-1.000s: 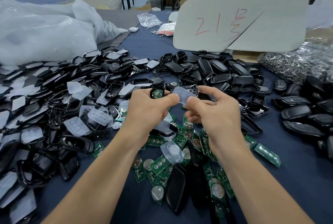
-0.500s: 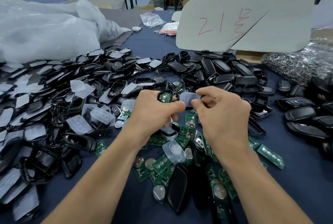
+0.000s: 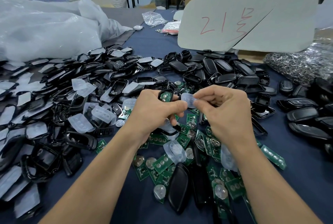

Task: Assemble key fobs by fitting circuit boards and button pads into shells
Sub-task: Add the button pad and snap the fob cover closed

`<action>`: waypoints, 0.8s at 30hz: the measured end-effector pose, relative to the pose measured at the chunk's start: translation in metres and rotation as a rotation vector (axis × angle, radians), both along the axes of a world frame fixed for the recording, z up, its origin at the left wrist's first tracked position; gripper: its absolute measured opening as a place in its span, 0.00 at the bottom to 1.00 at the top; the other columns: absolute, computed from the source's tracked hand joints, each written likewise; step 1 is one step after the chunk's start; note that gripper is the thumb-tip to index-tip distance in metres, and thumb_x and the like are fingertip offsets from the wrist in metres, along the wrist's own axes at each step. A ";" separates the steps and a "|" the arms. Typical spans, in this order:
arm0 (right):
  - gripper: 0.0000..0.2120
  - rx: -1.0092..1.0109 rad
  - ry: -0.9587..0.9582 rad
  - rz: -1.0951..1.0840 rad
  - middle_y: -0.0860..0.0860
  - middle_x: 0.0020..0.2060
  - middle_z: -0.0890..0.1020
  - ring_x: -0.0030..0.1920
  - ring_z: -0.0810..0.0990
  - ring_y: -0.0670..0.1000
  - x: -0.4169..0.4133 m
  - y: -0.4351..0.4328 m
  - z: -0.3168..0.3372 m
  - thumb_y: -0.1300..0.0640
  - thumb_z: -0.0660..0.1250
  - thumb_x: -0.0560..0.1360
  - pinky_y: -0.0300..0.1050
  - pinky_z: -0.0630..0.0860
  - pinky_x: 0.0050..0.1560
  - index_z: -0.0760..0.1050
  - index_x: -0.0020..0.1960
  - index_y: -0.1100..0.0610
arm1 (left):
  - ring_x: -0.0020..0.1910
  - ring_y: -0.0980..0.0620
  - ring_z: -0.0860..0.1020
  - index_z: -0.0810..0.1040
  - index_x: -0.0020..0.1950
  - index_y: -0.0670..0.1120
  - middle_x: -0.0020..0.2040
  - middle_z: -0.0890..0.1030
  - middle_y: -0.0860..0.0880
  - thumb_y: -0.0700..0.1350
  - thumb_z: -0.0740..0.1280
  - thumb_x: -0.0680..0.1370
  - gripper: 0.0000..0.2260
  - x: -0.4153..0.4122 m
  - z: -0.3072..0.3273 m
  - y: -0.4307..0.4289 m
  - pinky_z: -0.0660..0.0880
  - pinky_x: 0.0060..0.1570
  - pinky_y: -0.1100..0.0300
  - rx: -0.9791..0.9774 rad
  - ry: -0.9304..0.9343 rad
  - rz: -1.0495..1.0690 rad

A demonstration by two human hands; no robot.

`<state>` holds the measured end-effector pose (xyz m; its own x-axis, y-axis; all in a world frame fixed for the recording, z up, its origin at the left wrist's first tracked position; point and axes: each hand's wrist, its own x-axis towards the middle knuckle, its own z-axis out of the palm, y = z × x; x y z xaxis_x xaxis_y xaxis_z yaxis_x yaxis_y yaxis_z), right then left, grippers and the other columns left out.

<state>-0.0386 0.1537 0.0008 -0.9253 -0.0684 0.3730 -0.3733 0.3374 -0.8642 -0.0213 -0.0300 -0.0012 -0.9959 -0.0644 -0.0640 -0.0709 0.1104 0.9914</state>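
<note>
White plastic bags (image 3: 45,30) slump at the far left, and the cloudy film hides their contents. Below them sprawls a heap of black shell frames (image 3: 59,101) mixed with clear pads, cut off by the left edge.

My left hand (image 3: 153,113) grips a black shell (image 3: 163,91). Only its upper end shows above my knuckles, with the rest buried in my fist. Its long axis points away from me, and its open face is turned toward me, showing a green circuit board (image 3: 166,96) seated inside. My lower fingers curl round something else black and clear, too tangled to make out.

My hands are close together. My right hand (image 3: 227,112) pinches a translucent button pad (image 3: 187,99) between thumb and forefinger, just right of the shell. My fingers cover its right end, so I cannot tell which way it runs.

Loose green boards (image 3: 160,165) litter the dark blue cloth (image 3: 153,43) under my wrists. Behind, a grey foam board (image 3: 281,16) bears red handwriting: "21", then a character I cannot read. Bagged metal rings (image 3: 302,65) glint at the far right, blurred, above black closed fobs (image 3: 301,114).
</note>
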 end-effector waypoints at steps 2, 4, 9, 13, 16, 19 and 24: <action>0.12 -0.004 0.000 0.036 0.44 0.35 0.86 0.36 0.85 0.45 -0.001 0.001 0.000 0.66 0.78 0.71 0.44 0.84 0.41 0.85 0.40 0.49 | 0.24 0.53 0.77 0.86 0.38 0.49 0.35 0.86 0.43 0.43 0.79 0.74 0.06 0.000 0.000 0.000 0.66 0.23 0.67 -0.004 -0.003 -0.010; 0.12 0.001 0.003 0.057 0.45 0.35 0.86 0.36 0.84 0.47 -0.003 0.002 0.000 0.67 0.78 0.71 0.47 0.84 0.42 0.85 0.39 0.50 | 0.24 0.53 0.77 0.87 0.39 0.48 0.36 0.86 0.43 0.43 0.79 0.74 0.05 0.000 0.000 0.000 0.66 0.23 0.67 0.002 -0.008 -0.013; 0.11 -0.051 0.004 0.130 0.49 0.36 0.86 0.39 0.85 0.50 -0.005 0.004 -0.001 0.69 0.78 0.71 0.49 0.84 0.45 0.85 0.41 0.52 | 0.24 0.52 0.77 0.85 0.45 0.42 0.37 0.86 0.42 0.43 0.77 0.76 0.05 -0.001 0.000 -0.001 0.65 0.22 0.67 0.021 -0.034 0.009; 0.11 -0.065 0.003 0.171 0.49 0.37 0.86 0.39 0.84 0.50 -0.007 0.008 0.000 0.69 0.77 0.71 0.43 0.82 0.45 0.85 0.41 0.54 | 0.24 0.51 0.77 0.84 0.45 0.40 0.36 0.86 0.41 0.39 0.77 0.75 0.04 0.000 0.002 0.000 0.66 0.21 0.67 0.044 -0.059 0.012; 0.11 -0.046 -0.008 0.193 0.49 0.36 0.86 0.38 0.84 0.49 -0.008 0.008 0.000 0.70 0.77 0.71 0.41 0.82 0.44 0.85 0.41 0.55 | 0.25 0.51 0.77 0.84 0.43 0.42 0.36 0.86 0.41 0.39 0.77 0.75 0.04 0.000 0.001 0.001 0.66 0.21 0.67 0.055 -0.057 0.014; 0.11 -0.072 -0.018 0.204 0.51 0.37 0.86 0.38 0.84 0.52 -0.008 0.008 0.001 0.72 0.77 0.71 0.39 0.81 0.44 0.84 0.41 0.56 | 0.25 0.52 0.78 0.85 0.42 0.42 0.36 0.86 0.41 0.40 0.77 0.75 0.03 -0.001 0.001 0.000 0.66 0.21 0.67 0.063 -0.052 0.011; 0.12 -0.085 -0.024 0.163 0.50 0.36 0.86 0.38 0.84 0.49 -0.010 0.009 -0.001 0.70 0.77 0.71 0.44 0.83 0.44 0.85 0.40 0.53 | 0.25 0.52 0.78 0.84 0.49 0.37 0.37 0.86 0.41 0.41 0.77 0.76 0.07 -0.001 0.000 -0.001 0.64 0.21 0.65 0.050 -0.063 0.005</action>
<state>-0.0488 0.1628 -0.0002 -0.9135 -0.1873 0.3613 -0.3955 0.2000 -0.8964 -0.0224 -0.0308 -0.0009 -0.9895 -0.0644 -0.1295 -0.1334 0.0609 0.9892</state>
